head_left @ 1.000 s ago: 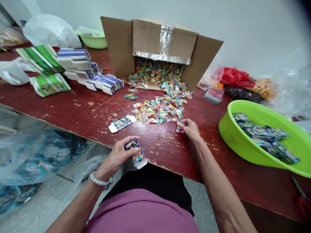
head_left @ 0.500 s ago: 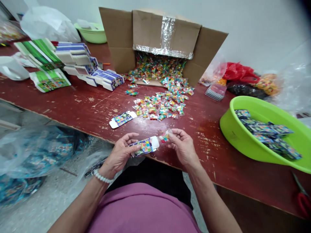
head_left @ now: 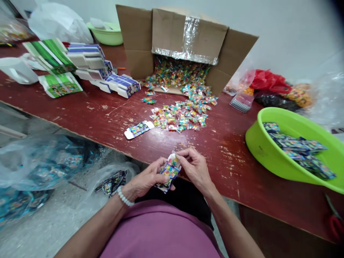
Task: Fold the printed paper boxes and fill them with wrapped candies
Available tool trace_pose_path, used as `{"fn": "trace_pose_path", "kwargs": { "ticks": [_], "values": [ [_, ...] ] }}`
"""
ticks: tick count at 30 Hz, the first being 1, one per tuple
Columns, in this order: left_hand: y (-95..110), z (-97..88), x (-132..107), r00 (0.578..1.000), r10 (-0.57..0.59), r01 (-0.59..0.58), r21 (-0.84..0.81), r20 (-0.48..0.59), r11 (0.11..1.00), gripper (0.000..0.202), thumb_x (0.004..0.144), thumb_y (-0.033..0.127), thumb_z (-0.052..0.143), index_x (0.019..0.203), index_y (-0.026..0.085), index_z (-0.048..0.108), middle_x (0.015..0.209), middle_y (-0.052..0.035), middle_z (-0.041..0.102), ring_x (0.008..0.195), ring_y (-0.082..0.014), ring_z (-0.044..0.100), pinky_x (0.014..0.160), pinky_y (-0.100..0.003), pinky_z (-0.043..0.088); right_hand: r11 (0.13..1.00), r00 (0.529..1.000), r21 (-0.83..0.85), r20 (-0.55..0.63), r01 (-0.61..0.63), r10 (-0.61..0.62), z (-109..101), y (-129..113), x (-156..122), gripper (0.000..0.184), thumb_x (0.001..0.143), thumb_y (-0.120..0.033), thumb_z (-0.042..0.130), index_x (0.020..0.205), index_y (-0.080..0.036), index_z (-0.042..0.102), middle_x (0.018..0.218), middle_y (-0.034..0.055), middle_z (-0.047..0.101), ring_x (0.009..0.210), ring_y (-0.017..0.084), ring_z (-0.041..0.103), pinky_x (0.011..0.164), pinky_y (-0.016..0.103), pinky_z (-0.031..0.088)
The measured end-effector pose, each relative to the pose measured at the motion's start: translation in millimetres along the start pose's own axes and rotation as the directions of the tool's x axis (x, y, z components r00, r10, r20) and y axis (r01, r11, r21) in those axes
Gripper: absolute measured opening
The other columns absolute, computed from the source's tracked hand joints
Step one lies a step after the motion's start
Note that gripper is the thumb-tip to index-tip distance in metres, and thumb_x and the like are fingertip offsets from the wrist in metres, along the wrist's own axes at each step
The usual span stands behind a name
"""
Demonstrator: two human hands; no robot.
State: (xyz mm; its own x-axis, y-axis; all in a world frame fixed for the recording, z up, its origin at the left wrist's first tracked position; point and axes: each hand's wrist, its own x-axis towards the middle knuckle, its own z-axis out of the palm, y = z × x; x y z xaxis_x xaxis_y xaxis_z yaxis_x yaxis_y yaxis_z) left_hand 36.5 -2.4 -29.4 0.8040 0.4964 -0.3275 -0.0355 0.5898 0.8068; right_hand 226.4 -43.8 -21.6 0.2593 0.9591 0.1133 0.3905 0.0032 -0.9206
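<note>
The person's left hand point(head_left: 145, 177) is grasping a small printed carton point(head_left: 169, 171), its fingers curling round the body and holding it just off the near edge of the red-painted wooden table point(head_left: 107, 143), over the person's lap. The right hand point(head_left: 195, 168) is reaching in from the other side, with its thumb and fingertips point(head_left: 185, 153) pinching at the carton's upper end, beside a cellophane sweet packet point(head_left: 174, 161) that is showing at the open mouth. How far the packet is sitting inside is hidden by the fingers. The carton is tilting, its long axis running from lower left up to upper right, with the open, white-flapped end pointing up and away from the body. A firm left-hand hold on the carton's sides, without squeezing them, would likely be keeping the mouth open, while a light right-hand pinch would be keeping the crinkly packet lined up along that axis and clear of the flap. Beyond the hands, a heap of sweet packets point(head_left: 178, 118) is spilling from a cardboard box point(head_left: 188, 36), a flat printed carton point(head_left: 139, 129) is lying on the tabletop, and a green plastic basin point(head_left: 268, 143) is holding finished cartons point(head_left: 295, 148).
</note>
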Motion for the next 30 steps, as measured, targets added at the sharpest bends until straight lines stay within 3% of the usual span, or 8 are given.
{"fn": "trace_pose_path", "kwargs": {
  "ticks": [4, 7, 9, 13, 17, 22, 26, 30],
  "values": [
    [0.7, -0.1, 3.1, 0.993, 0.045, -0.047, -0.019, -0.105, 0.999, 0.035, 0.072, 0.019, 0.069, 0.105, 0.02, 0.056, 0.095, -0.0009, 0.064, 0.063, -0.0118, 0.063, 0.057, -0.024, 0.052, 0.987, 0.961, -0.016, 0.234, 0.158, -0.15, -6.6, -2.3, -1.3, 0.014, 0.09, -0.031, 0.062, 0.085, -0.024, 0.073, 0.098, 0.0053, 0.061, 0.099, 0.021, 0.058, 0.091, 0.038, 0.046],
    [3.7, 3.2, 4.6, 0.982, 0.036, -0.051, -0.077, -0.187, 0.996, 0.024, 0.084, 0.036, 0.062, 0.099, 0.018, 0.06, 0.086, -0.0027, 0.064, 0.064, -0.0144, 0.062, 0.053, -0.025, 0.054, 0.985, 0.966, 0.163, 0.245, 0.049, -0.089, -5.1, -2.2, -2.8, 0.018, 0.09, -0.037, 0.063, 0.083, -0.023, 0.071, 0.105, 0.0057, 0.057, 0.1, 0.02, 0.058, 0.084, 0.032, 0.05],
    [5.7, 6.8, 5.6, 0.971, 0.016, -0.046, -0.121, -0.237, 0.992, 0.033, 0.088, 0.048, 0.055, 0.095, 0.016, 0.062, 0.082, -0.0049, 0.065, 0.063, -0.0155, 0.061, 0.052, -0.027, 0.055, 0.949, 0.983, 0.306, 0.181, -0.076, 0.021, -0.9, -1.1, -4.0, 0.017, 0.086, -0.04, 0.068, 0.087, -0.023, 0.068, 0.104, 0.0044, 0.058, 0.091, 0.018, 0.06, 0.075, 0.029, 0.052],
    [5.8, 14.0, 7.1, 0.945, 0.057, -0.086, -0.076, -0.321, 0.993, 0.036, 0.082, 0.05, 0.063, 0.092, 0.015, 0.065, 0.076, -0.0038, 0.065, 0.058, -0.0146, 0.059, 0.047, -0.025, 0.052, 0.845, 0.944, 0.447, 0.273, -0.295, 0.184, 9.0, -2.3, -8.3, 0.035, 0.079, -0.04, 0.075, 0.105, -0.025, 0.059, 0.088, -0.0006, 0.062, 0.068, 0.013, 0.058, 0.062, 0.026, 0.051],
    [0.4, 18.6, 7.5, 0.909, 0.132, -0.141, 0.007, -0.395, 0.99, 0.032, 0.077, 0.045, 0.069, 0.091, 0.017, 0.065, 0.071, 0.0002, 0.062, 0.055, -0.0127, 0.055, 0.045, -0.023, 0.05, 0.954, 0.975, 0.264, 0.204, -0.139, 0.086, 15.8, -6.1, -12.9, 0.029, 0.081, -0.031, 0.072, 0.107, -0.023, 0.064, 0.094, 0.0018, 0.064, 0.075, 0.014, 0.059, 0.069, 0.026, 0.052],
    [-0.7, 16.8, 6.9, 0.913, 0.101, -0.163, -0.126, -0.396, 0.979, 0.026, 0.074, 0.04, 0.067, 0.084, 0.017, 0.064, 0.069, -0.0009, 0.063, 0.055, -0.0148, 0.058, 0.043, -0.024, 0.051, 0.899, 0.961, 0.382, 0.248, -0.214, 0.123, 21.9, -0.6, -11.0, 0.018, 0.082, -0.037, 0.073, 0.085, -0.02, 0.07, 0.077, 0.0009, 0.067, 0.065, 0.014, 0.06, 0.061, 0.026, 0.052],
    [7.0, 12.7, 3.1, 0.949, 0.007, -0.11, -0.309, -0.315, 0.945, 0.028, 0.076, 0.036, 0.072, 0.096, 0.017, 0.066, 0.078, -0.0039, 0.067, 0.062, -0.0182, 0.064, 0.049, -0.03, 0.056, 0.956, 0.995, 0.291, 0.086, 0.02, -0.047, 19.3, 2.2, -6.6, 0.014, 0.084, -0.035, 0.073, 0.081, -0.021, 0.073, 0.076, 0.001, 0.067, 0.067, 0.014, 0.061, 0.062, 0.026, 0.05],
    [14.3, 13.5, 0.3, 0.969, -0.106, -0.005, -0.443, -0.225, 0.897, 0.029, 0.082, 0.042, 0.067, 0.097, 0.016, 0.066, 0.077, -0.0047, 0.067, 0.056, -0.0182, 0.064, 0.046, -0.03, 0.055, 0.948, 0.947, 0.213, 0.167, 0.238, -0.275, 11.8, -0.9, -4.5, 0.013, 0.091, -0.028, 0.064, 0.084, -0.022, 0.073, 0.084, 0.0035, 0.07, 0.077, 0.016, 0.066, 0.073, 0.029, 0.052]
  ]
}}
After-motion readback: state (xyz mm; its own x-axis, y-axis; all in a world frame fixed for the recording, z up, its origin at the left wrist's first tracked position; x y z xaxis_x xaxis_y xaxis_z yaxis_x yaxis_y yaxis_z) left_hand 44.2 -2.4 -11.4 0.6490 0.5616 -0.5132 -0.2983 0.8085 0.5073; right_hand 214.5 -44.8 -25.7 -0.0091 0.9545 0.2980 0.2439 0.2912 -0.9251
